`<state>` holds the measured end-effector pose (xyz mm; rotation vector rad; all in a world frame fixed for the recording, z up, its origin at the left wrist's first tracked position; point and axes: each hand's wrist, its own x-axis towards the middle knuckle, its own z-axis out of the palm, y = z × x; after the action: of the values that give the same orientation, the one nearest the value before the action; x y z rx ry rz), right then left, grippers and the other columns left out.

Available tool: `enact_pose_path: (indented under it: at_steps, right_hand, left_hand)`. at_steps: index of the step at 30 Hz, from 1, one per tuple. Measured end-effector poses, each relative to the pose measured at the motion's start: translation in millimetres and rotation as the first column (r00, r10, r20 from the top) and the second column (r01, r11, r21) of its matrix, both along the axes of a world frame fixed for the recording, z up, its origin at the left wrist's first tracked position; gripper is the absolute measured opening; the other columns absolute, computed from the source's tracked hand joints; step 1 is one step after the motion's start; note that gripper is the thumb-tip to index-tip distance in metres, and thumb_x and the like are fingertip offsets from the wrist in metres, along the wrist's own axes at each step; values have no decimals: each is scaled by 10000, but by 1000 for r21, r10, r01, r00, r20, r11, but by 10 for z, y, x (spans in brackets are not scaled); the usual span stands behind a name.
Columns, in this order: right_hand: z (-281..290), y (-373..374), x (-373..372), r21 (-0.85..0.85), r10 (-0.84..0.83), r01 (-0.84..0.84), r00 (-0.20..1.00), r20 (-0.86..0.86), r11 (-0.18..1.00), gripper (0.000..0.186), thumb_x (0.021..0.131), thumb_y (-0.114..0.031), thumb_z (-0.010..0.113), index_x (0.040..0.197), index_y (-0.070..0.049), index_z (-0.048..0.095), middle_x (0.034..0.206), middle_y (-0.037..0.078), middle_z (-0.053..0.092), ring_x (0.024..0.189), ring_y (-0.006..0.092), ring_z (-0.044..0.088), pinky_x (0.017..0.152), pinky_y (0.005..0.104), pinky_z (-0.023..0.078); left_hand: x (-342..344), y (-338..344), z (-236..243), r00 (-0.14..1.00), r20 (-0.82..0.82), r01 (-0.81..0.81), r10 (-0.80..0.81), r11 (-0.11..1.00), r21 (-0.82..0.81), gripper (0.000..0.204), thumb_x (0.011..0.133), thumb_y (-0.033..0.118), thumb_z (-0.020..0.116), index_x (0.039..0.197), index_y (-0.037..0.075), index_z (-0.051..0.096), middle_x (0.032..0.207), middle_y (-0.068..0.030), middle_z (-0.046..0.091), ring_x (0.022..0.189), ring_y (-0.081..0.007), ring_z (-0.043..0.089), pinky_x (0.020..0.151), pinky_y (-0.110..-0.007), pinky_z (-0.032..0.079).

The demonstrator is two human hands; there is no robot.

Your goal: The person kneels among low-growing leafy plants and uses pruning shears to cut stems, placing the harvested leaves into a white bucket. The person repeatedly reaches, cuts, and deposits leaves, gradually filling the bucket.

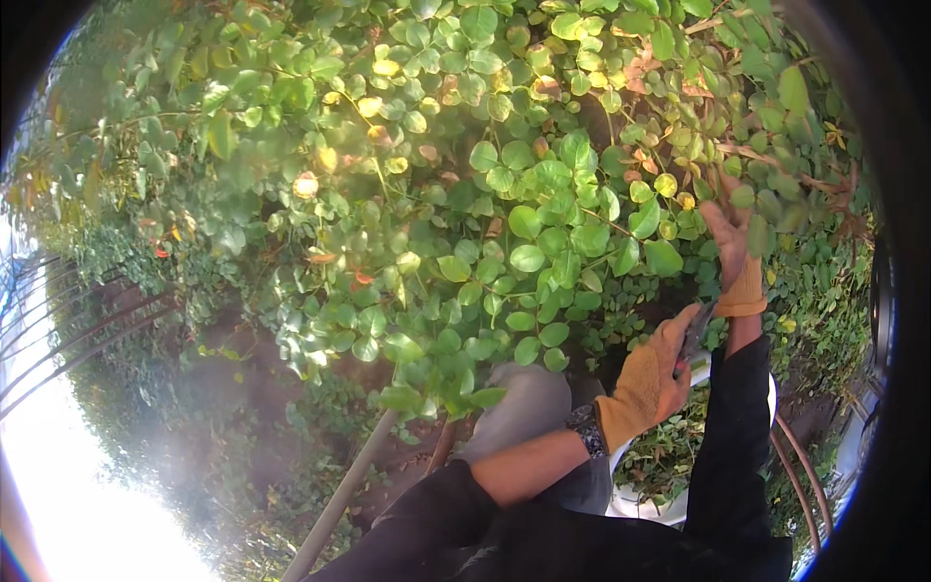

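Overhead, gloved right hand (729,254) grasps leafy branch (776,175) (left hand (648,380) holds shears (695,332)).

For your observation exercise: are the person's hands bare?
No, both the left hand and the right hand wear tan work gloves.

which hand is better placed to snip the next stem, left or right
Probably the left hand: it holds the dark pruning tool, angled up toward the leafy branches. The right hand is raised into the foliage, seemingly gripping a stem, so it suits steadying.
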<state>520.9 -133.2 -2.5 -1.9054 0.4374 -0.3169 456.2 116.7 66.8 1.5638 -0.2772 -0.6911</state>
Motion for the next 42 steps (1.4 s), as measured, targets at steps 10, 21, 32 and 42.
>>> enact_pose_path:
  at_steps: [10,21,32,42]
  right_hand:
    - [-152,114,1152,-36,35,-25,951,306,999,535,1047,-256,807,1478,2,622,1314,22,704,1205,135,653,1051,318,515]
    - [-515,114,1073,109,55,-170,746,664,979,387,1089,-183,730,1448,-38,732,1324,17,766,1196,129,670,1094,309,504]
    - [-1125,849,804,-465,132,176,820,557,867,808,816,93,708,1555,-212,595,1520,118,653,1385,380,624,1184,463,516]
    - [-1100,560,1462,3,284,-391,673,683,920,471,1054,-145,733,1505,-54,630,1474,97,711,1368,244,662,1163,377,530]
  left_hand:
    - [39,116,170,976,183,-48,117,937,-346,906,859,-94,694,1683,39,341,1228,-247,628,939,-440,675,825,-481,564]
    - [-476,257,204,932,337,161,-134,986,-53,801,904,-85,658,1661,50,433,1306,-134,695,1080,-246,735,980,-384,603]
    - [-382,357,342,651,734,95,-193,980,174,878,828,-87,702,1655,79,461,1278,-209,710,1063,-394,754,914,-446,610]
    - [-180,163,77,674,710,168,-201,979,118,922,813,-17,739,1660,73,386,1380,-281,603,1204,-537,643,995,-582,556]
